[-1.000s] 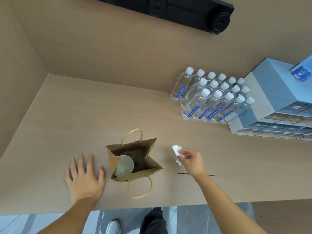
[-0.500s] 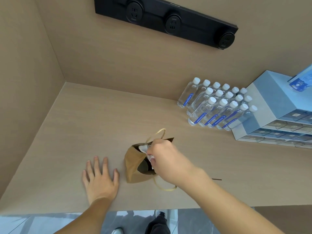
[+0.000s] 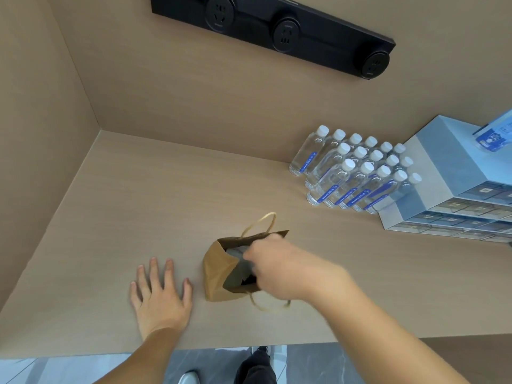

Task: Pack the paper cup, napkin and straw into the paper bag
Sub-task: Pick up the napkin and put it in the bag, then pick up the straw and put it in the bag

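Note:
A brown paper bag (image 3: 217,273) with twine handles stands on the wooden counter, its mouth open toward me. My right hand (image 3: 279,266) is at the bag's mouth, motion-blurred, fingers curled around a white napkin (image 3: 235,248) just inside the opening. A pale grey-green patch inside the bag is the paper cup (image 3: 238,263), mostly hidden by the hand. My left hand (image 3: 160,295) lies flat on the counter just left of the bag, fingers spread, not touching it. No straw is visible; my right forearm covers the counter to the right of the bag.
Several water bottles (image 3: 357,173) stand in rows at the back right beside a stack of pale blue boxes (image 3: 448,189). A black socket strip (image 3: 277,29) is on the back wall. A side wall closes the left. The counter's front edge (image 3: 277,346) is near me.
My right hand carried the napkin from the counter right of the bag leftward to the bag's mouth. The view shifted, and my left hand stayed flat.

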A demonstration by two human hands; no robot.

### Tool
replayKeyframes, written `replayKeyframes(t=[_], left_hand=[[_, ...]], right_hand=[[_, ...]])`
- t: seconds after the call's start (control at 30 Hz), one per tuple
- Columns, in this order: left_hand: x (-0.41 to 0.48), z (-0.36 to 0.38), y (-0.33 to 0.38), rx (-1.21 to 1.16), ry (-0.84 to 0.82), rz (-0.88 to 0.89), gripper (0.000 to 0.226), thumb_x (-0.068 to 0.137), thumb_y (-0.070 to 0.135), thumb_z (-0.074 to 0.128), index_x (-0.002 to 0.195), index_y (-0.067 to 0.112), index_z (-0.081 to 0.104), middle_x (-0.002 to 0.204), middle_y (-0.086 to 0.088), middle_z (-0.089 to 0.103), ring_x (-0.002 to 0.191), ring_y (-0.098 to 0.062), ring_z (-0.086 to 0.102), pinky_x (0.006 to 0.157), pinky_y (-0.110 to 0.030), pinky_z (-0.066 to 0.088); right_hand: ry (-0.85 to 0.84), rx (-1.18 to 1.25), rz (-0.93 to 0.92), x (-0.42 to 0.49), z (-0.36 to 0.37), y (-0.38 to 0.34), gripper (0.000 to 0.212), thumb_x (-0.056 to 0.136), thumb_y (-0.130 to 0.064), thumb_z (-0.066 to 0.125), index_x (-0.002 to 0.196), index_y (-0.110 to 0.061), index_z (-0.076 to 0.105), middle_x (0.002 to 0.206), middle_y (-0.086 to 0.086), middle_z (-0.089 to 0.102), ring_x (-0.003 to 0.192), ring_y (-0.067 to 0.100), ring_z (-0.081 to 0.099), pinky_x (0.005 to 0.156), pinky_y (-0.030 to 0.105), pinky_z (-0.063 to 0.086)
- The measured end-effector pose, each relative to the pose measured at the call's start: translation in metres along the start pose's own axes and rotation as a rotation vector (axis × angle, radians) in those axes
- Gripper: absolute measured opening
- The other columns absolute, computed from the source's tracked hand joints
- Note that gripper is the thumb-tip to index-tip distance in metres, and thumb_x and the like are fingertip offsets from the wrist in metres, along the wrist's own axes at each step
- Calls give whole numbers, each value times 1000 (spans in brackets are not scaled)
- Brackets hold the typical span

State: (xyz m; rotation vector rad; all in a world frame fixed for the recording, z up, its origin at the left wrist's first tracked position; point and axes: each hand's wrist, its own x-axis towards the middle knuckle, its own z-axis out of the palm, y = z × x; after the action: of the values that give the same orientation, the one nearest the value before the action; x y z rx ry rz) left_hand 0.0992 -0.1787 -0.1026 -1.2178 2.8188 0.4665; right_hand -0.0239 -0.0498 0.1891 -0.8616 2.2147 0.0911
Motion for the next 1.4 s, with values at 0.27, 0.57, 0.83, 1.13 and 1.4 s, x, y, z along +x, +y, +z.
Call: replayKeyframes(t=[0.27,0.57,0.83,1.13,1.4], left_hand=[[-1,-2,5,1,4,-13,67,85,53,30,144,22,38,158,-12,28,147,-35,13,118,-52,12],[0,-1,6,26,5,-16,68,87,55,25,145,22,35,159,-12,25,148,-35,12,118,-52,11],[-1,-2,7,28,2,-17,68,87,55,24,145,22,34,159,-12,25,148,-35,11,117,-52,11],[0,-2,6,12,7,-20,67,85,54,27,143,21,37,158,-14,28,147,-36,13,116,-53,13],[-1,-3,6,17,-6,-19,67,87,54,25,145,23,34,159,-12,24,148,-34,10,118,-52,10]], right_hand=[[152,465,397,-10,20,157,10,88,-15,63,96,-17,68,78,5,79,70,21,75,70,30,59],[435,307,515,70,200,242,25,79,7,58,98,-5,69,100,16,58,98,39,54,82,39,48],[256,231,506,75,188,228,9,82,-15,57,77,-12,50,89,4,45,76,27,49,63,29,37],[578,607,394,44,135,184,21,72,-6,67,62,-18,52,60,1,56,55,17,50,50,22,40],[1196,1160,-366,-86,9,60,32,74,19,70,84,-11,64,73,20,63,57,31,59,57,21,54]])
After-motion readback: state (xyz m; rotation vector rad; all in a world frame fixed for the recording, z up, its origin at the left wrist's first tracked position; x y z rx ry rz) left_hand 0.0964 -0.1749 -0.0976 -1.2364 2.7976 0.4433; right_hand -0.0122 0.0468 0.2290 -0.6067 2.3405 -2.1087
